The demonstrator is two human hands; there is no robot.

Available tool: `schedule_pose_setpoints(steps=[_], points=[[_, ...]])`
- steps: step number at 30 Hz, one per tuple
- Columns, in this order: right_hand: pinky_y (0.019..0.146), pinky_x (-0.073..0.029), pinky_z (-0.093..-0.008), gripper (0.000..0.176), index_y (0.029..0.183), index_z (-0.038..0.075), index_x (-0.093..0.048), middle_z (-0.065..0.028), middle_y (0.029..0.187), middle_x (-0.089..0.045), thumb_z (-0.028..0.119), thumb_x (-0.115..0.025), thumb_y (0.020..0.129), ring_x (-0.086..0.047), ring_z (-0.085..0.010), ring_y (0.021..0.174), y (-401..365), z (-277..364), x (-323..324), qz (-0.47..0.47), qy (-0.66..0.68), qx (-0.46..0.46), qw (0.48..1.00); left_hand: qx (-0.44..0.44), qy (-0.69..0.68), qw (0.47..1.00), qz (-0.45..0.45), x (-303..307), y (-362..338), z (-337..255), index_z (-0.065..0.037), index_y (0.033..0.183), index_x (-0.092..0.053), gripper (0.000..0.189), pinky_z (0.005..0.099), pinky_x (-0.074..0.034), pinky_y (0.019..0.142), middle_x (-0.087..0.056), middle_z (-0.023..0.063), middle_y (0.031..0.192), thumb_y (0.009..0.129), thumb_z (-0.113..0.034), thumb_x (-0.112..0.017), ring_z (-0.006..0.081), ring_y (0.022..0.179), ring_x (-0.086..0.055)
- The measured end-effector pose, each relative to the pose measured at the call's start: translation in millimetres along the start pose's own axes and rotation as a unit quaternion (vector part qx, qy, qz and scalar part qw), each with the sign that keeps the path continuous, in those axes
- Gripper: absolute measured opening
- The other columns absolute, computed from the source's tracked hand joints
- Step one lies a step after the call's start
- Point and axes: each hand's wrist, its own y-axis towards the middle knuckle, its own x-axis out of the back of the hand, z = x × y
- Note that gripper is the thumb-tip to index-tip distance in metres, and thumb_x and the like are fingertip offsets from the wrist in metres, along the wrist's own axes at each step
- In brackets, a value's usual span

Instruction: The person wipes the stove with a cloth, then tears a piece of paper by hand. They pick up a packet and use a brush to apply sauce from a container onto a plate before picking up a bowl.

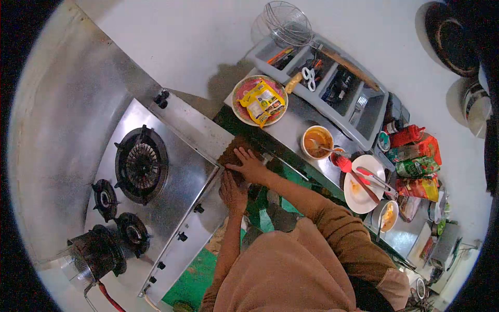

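Observation:
Both hands rest side by side on a dark brown cloth or mat (240, 145) at the right front corner of the steel stove (182, 156). My left hand (232, 191) lies nearer the stove edge, fingers pointing up the frame. My right hand (248, 166) comes in from the right with its fingers spread over the brown material. Part of that material is hidden beneath the hands. A plate with a yellow packet (261, 103) stands above them on the counter.
Stove burners (142, 165) lie left. Rightward are a grey cutlery tray (332, 99), a bowl of orange sauce (317, 141), a white plate (358, 197) with tongs and a red brush, another bowl (388, 216), and sauce bottles (406, 136).

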Motion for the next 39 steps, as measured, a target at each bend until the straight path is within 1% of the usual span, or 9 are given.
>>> schedule_pose_setpoints(steps=[8,19,22,24,30,32,35,37,39], points=[[0.094,-0.028,-0.0626,0.075,0.134,0.034,-0.036,-0.0233,0.134,-0.027,0.029,-0.067,0.066,-0.025,-0.0433,0.125,23.7,26.6,7.4,0.004,-0.106,-0.087,0.991,0.048,0.029,0.998,-0.017,4.6,-1.2,-8.6,-0.007,0.138,-0.024,0.084,0.0526,-0.025,0.099,-0.028,0.0128,0.141,0.071,-0.034,-0.068,0.0337,0.129,-0.026],[0.087,-0.032,-0.0656,0.057,0.132,0.036,-0.040,-0.0209,0.130,-0.031,0.032,-0.055,0.077,-0.028,-0.0412,0.121,37.0,18.3,3.9,0.030,-0.126,-0.068,0.989,0.005,0.076,0.996,-0.042,-6.2,-0.7,-3.7,-0.007,0.136,-0.027,0.080,0.0492,-0.027,0.099,-0.031,0.0118,0.139,0.072,-0.034,-0.066,0.0313,0.130,-0.024],[0.088,-0.030,-0.0664,0.054,0.131,0.034,-0.040,-0.0203,0.130,-0.032,0.032,-0.054,0.079,-0.028,-0.0416,0.121,41.9,8.8,-5.9,0.032,-0.101,-0.068,0.992,0.057,0.101,0.993,0.016,-4.7,-1.8,-9.4,-0.006,0.136,-0.029,0.079,0.0500,-0.026,0.099,-0.032,0.0123,0.139,0.073,-0.039,-0.064,0.0314,0.131,-0.024],[0.089,-0.030,-0.0662,0.054,0.132,0.032,-0.041,-0.0201,0.130,-0.033,0.033,-0.054,0.079,-0.029,-0.0418,0.121,33.1,6.8,-10.1,0.015,-0.077,-0.069,0.995,-0.014,0.093,0.993,-0.066,-9.7,-8.9,-0.8,-0.005,0.135,-0.032,0.076,0.0506,-0.026,0.099,-0.032,0.0146,0.139,0.075,-0.040,-0.063,0.0324,0.130,-0.024],[0.093,-0.034,-0.0563,0.046,0.124,0.017,-0.050,-0.0206,0.117,-0.046,0.029,-0.056,0.079,-0.044,-0.0369,0.109,-5.5,-5.9,-13.8,-0.221,-0.095,0.029,0.970,-0.039,0.096,0.994,-0.030,-14.1,-0.2,10.9,-0.002,0.131,-0.036,0.069,0.0484,-0.028,0.099,-0.033,0.0190,0.137,0.076,-0.035,-0.062,0.0359,0.127,-0.029],[0.084,-0.041,-0.0492,0.032,0.105,0.011,-0.059,-0.0171,0.099,-0.055,0.027,-0.057,0.077,-0.053,-0.0329,0.095,-0.4,-1.3,21.0,-0.119,0.034,-0.022,0.992,-0.041,0.052,0.998,-0.016,5.9,0.1,-0.7,-0.002,0.130,-0.037,0.067,0.0479,-0.028,0.100,-0.032,0.0201,0.137,0.077,-0.033,-0.062,0.0366,0.126,-0.030],[0.074,-0.045,-0.0445,0.020,0.086,0.008,-0.060,-0.0128,0.086,-0.057,0.025,-0.057,0.075,-0.056,-0.0313,0.086,-17.6,-16.4,95.2,-0.133,-0.017,-0.127,0.983,-0.053,-0.014,0.998,-0.012,13.8,-3.2,-8.9,-0.002,0.129,-0.040,0.060,0.0476,-0.029,0.100,-0.031,0.0224,0.136,0.078,-0.028,-0.062,0.0380,0.125,-0.030],[0.070,-0.047,-0.0419,0.016,0.083,0.007,-0.058,-0.0133,0.086,-0.057,0.020,-0.057,0.073,-0.056,-0.0312,0.085,-21.7,-57.4,92.5,-0.308,-0.045,-0.183,0.932,-0.062,-0.037,0.997,-0.015,15.0,-20.9,-10.3,-0.003,0.128,-0.042,0.057,0.0479,-0.029,0.100,-0.031,0.0237,0.136,0.079,-0.025,-0.062,0.0386,0.125,-0.030],[0.074,-0.045,-0.0412,0.018,0.088,0.005,-0.058,-0.0115,0.086,-0.057,0.016,-0.056,0.073,-0.054,-0.0299,0.090,-31.3,-78.6,117.3,-0.311,-0.039,-0.174,0.934,-0.050,-0.089,0.994,0.048,25.7,-29.4,-15.7,-0.005,0.125,-0.047,0.049,0.0480,-0.028,0.101,-0.028,0.0253,0.137,0.081,-0.022,-0.060,0.0398,0.124,-0.030]])
